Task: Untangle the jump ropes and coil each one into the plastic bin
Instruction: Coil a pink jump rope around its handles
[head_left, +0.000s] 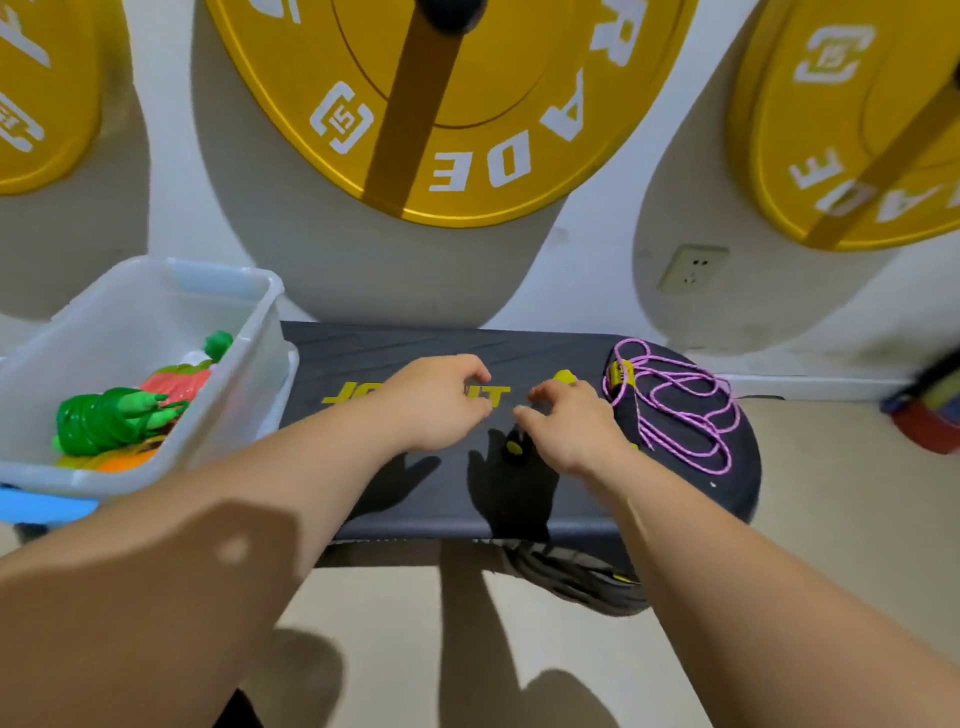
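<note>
Our left hand (436, 402) and right hand (569, 426), fingers curled on what we cannot tell, hover right of the clear plastic bin (223, 271); the purple braided jump rope (675, 410) likely needs untangling next.

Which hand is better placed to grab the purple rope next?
Right, probably. The right hand hovers beside the purple rope at the right end of the bench. The left hand is over the bench's middle, nearer the bin, and would have to cross over.
</note>
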